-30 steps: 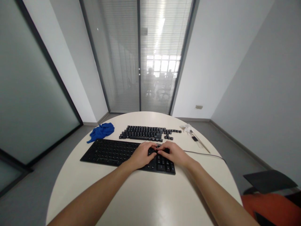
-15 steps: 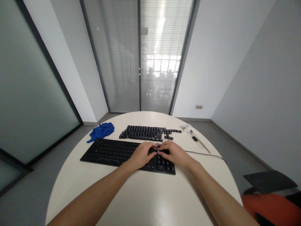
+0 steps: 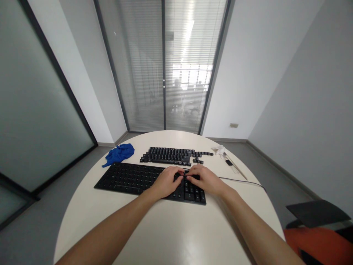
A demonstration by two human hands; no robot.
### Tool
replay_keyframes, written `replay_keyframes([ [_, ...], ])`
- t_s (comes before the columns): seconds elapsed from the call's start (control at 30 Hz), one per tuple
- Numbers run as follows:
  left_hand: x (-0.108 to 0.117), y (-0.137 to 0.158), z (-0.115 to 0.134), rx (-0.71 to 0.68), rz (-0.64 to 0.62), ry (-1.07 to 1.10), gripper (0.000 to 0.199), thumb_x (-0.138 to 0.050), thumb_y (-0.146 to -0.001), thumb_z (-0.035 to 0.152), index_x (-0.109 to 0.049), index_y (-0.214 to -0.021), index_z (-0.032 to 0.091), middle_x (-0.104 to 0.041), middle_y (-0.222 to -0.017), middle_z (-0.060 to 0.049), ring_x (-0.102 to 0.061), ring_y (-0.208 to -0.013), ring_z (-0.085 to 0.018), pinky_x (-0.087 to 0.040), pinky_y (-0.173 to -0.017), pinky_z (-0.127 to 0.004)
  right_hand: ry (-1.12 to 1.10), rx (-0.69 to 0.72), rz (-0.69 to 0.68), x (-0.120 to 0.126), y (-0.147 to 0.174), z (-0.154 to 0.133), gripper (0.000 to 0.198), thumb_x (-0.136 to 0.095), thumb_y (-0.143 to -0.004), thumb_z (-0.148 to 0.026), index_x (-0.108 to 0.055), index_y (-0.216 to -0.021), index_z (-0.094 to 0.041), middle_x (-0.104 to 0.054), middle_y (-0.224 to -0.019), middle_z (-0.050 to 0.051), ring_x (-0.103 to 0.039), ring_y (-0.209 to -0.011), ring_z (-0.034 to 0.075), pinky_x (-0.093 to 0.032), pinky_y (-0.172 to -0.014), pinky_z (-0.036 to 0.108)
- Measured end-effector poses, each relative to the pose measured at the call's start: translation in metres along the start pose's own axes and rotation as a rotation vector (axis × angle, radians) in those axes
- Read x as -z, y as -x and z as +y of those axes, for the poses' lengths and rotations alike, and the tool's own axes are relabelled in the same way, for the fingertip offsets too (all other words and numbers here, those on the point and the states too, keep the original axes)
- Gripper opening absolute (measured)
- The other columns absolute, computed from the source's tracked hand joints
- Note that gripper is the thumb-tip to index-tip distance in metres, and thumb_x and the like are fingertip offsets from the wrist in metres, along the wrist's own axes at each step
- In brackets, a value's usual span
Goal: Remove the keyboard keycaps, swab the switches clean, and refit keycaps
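A black keyboard (image 3: 129, 178) lies across the table; most of its left part has bare key mounts, while keycaps (image 3: 190, 195) sit on the number pad at its right end. Over the top of that pad my left hand (image 3: 168, 181) and my right hand (image 3: 205, 178) meet, fingers bent and tips drawn close together. Anything between the fingertips is too small and covered to make out. Beyond the keyboard, many loose black keycaps (image 3: 168, 155) are set out in rows, with a few more (image 3: 198, 161) to the right.
A crumpled blue cloth (image 3: 120, 152) rests at the left, behind the keyboard. At the right are a white tissue (image 3: 219, 150) and a thin brush-like stick (image 3: 237, 167) with a dark piece beside it. A cable (image 3: 239, 180) runs right. An orange chair (image 3: 317, 244) stands beside the round table (image 3: 171, 232).
My thumbs have shifted slightly, and the small keycap seen between the fingertips before is now hidden. The keyboard and the rows of keycaps have stayed put.
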State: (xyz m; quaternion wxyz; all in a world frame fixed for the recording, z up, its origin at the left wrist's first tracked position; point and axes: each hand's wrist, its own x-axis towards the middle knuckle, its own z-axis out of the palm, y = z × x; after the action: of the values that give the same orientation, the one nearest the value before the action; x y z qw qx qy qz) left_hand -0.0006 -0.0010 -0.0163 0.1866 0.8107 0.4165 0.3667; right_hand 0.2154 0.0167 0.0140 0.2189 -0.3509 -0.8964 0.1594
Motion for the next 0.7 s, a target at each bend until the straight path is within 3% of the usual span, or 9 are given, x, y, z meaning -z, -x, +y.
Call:
replay_keyframes([
  [0.7, 0.0007, -0.0002, 0.0, 0.001, 0.002, -0.002, 0.019, -0.054, -0.091, 0.015, -0.066, -0.104, 0.02, -0.071, -0.105, -0.005, -0.064, -0.101, -0.022, -0.049, -0.094, -0.037, 0.008, 0.006, -0.017, 0.0007, 0.0013, 0.0002, 0.019, -0.064, -0.091, -0.03, -0.077, -0.102, -0.021, -0.071, -0.096, 0.008, -0.062, -0.094, 0.023, -0.048, -0.088, 0.035],
])
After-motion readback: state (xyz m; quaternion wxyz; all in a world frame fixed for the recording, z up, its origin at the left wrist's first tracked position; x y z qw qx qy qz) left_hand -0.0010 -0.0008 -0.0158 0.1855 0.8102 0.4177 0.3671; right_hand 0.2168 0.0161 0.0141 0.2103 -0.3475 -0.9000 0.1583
